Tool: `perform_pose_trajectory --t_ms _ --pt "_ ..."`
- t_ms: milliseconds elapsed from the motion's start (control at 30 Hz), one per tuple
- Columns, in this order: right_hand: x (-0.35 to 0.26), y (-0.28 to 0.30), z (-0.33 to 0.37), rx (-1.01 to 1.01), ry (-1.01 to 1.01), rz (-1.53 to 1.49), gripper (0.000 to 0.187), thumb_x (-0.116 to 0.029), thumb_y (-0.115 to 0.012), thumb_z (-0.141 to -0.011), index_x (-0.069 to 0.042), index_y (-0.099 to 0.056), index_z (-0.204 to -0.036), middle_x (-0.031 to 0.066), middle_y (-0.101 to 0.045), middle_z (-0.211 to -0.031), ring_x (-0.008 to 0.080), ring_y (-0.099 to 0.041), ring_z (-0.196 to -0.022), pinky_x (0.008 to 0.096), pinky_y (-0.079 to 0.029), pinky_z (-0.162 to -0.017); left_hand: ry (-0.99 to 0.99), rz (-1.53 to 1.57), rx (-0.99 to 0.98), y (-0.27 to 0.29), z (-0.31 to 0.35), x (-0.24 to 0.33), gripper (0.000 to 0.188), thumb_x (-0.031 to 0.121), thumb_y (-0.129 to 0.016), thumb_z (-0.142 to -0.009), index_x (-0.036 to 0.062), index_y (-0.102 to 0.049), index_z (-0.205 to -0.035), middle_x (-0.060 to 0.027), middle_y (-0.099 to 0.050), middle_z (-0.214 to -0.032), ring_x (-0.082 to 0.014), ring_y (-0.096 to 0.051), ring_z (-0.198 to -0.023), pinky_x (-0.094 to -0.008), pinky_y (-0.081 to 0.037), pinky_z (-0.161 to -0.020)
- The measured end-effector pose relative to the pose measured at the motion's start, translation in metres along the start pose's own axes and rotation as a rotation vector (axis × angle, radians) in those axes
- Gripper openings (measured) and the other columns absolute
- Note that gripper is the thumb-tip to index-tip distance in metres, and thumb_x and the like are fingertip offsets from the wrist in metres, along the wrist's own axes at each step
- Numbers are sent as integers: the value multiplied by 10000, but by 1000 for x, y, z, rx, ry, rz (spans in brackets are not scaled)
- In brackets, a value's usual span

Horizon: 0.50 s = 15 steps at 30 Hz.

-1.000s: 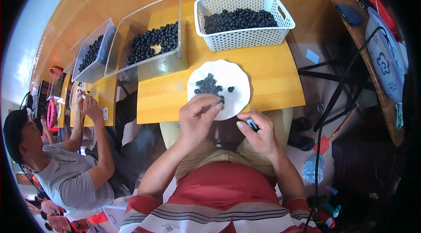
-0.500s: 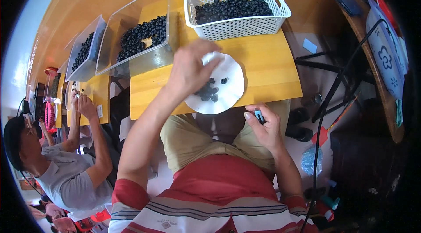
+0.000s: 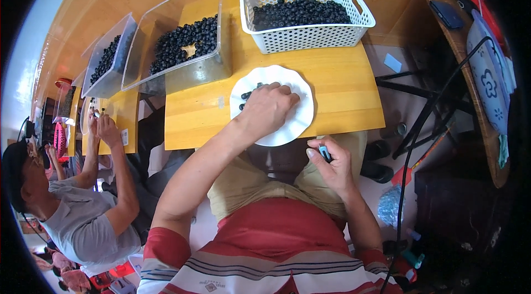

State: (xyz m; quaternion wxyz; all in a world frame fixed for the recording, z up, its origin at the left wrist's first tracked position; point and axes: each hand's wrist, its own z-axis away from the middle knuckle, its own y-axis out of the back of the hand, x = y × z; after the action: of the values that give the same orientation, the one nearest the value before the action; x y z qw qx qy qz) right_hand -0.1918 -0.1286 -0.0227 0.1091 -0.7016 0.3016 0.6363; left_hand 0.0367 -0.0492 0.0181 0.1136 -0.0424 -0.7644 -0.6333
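Note:
A white plate with a wavy rim (image 3: 301, 122) lies near the front edge of the yellow table. My left hand (image 3: 270, 107) is over it, fingers curled down and pressed to the plate, hiding whatever is under them. Several small dark round pieces (image 3: 243, 96), like berries, show on the plate at the left of that hand. Just off the table's front edge, above my right thigh, my right hand (image 3: 336, 168) is closed round a small blue-and-black tool (image 3: 325, 153). Its working end is too small to make out.
Behind the plate stands a white perforated basket (image 3: 315, 37) of dark round pieces. Left of it are two clear bins (image 3: 191, 75) (image 3: 113, 67) with more. Another person (image 3: 83, 205) works at the far left. A round board (image 3: 464, 73) stands at the right, with a black cable (image 3: 406, 178) nearby.
My left hand has come down and to the right onto the plate, its fingers now curled. My right hand keeps its hold on the small tool.

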Motion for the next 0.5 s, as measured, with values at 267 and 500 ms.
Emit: perform_pose_trajectory --t_ms 267,500 --pt "0 5 -1 12 3 32 179 -113 -714 -952 29 -697 -1060 102 -671 -842 144 -606 -704 289 -478 -654 260 690 105 19 12 14 206 -44 -728 -841 12 -745 -1039 -106 -734 -1014 -240 -730 -904 -359 -581 -782" --pt "-10 1 -6 -11 -58 38 186 -112 -719 -945 26 -697 -1069 106 -682 -860 159 -619 -725 300 -489 -678 475 1726 258 11 43 9 135 -57 -717 -913 25 -693 -1017 -120 -695 -1064 -183 -722 -914 -328 -640 -821"
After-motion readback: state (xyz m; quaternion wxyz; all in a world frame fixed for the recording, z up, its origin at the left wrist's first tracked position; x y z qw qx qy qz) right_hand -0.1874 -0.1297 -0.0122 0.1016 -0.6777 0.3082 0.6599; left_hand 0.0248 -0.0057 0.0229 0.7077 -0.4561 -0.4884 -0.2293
